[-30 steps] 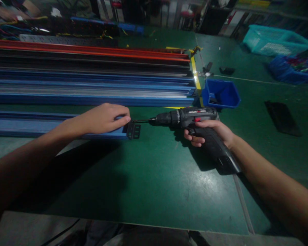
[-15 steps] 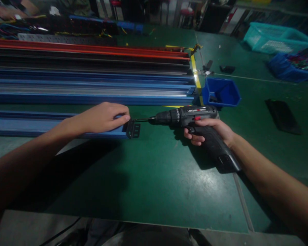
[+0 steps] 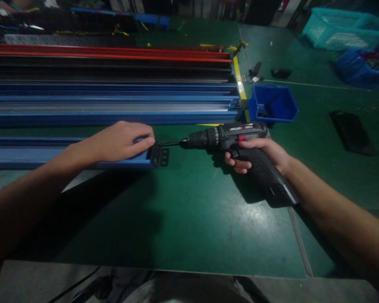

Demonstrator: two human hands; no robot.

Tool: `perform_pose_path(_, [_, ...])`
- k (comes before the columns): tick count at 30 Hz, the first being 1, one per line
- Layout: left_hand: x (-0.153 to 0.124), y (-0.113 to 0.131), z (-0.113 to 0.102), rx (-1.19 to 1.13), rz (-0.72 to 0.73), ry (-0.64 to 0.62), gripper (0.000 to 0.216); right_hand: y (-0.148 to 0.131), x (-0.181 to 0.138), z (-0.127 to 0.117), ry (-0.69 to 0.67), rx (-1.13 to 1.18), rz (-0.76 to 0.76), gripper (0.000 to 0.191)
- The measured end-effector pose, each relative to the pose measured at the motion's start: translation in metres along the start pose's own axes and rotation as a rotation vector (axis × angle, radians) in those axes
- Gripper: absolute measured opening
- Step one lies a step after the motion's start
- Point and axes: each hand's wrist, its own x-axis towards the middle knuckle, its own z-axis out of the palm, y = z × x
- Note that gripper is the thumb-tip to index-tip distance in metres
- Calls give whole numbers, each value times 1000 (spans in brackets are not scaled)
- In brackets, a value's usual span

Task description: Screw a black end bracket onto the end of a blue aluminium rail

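My right hand (image 3: pixel 262 155) is wrapped round the grip of a black cordless drill (image 3: pixel 227 135), lying level with its long bit (image 3: pixel 170 143) pointing left. The bit's tip meets a small black slotted bracket (image 3: pixel 159 155) at the end of a blue metal profile (image 3: pixel 28 155). My left hand (image 3: pixel 126 141) lies over that profile's end, closed on it, with thumb and fingertips against the bracket. The fingers' undersides are hidden. The screw, if there is one at the bit's tip, is too small to make out.
Behind lie several long blue, black and red profiles (image 3: pixel 113 118). A blue bin (image 3: pixel 273 103) with dark parts stands past their ends. Farther right are a dark flat object (image 3: pixel 353 132), a teal basket (image 3: pixel 344 27) and a blue container (image 3: pixel 360 69) on the green table (image 3: pixel 196 219).
The view has shifted slightly, so the background sits higher. Both hands, the drill and the bracket keep nearly the same arrangement, with the bit still at the bracket.
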Motion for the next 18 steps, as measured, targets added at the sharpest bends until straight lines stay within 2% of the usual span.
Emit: perform_pose_path(18, [0,-2,0,13,-5,-11,49,0,0,0,8,8,1,24])
